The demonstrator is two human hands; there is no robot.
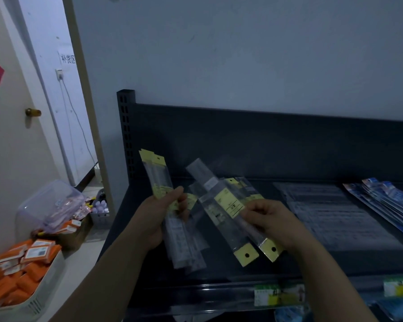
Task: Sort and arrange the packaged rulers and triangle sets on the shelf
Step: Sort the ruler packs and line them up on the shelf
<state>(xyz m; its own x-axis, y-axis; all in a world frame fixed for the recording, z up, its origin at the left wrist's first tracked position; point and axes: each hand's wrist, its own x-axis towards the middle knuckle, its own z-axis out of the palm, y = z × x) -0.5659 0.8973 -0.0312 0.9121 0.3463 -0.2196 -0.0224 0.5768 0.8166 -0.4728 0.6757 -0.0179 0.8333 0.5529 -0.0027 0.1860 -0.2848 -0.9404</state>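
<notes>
1. Yellow header cards mark the packaged rulers (158, 180) that the left hand (159, 219) grips as a bundle. Its fingers are curled round the middle, and the headers point up and away.
2. The right hand (272, 221) pinches a smaller bunch of rulers (228, 205), whose headers point back toward the person.
3. Both bunches are held above the left part of the dark metal shelf (312, 261). Flat clear packs (335, 214) lie at its middle, and blue-printed packs (386, 201) are fanned out at the far right.
4. The step in hand looks like gathering the loose rulers into one sorted stack.
5. The next move probably calls for turning the right-hand rulers end for end so that all headers match. The two bunches can then be merged and laid on bare shelf beside the clear packs, with a firm hold because the glossy sleeves may slide.
</notes>
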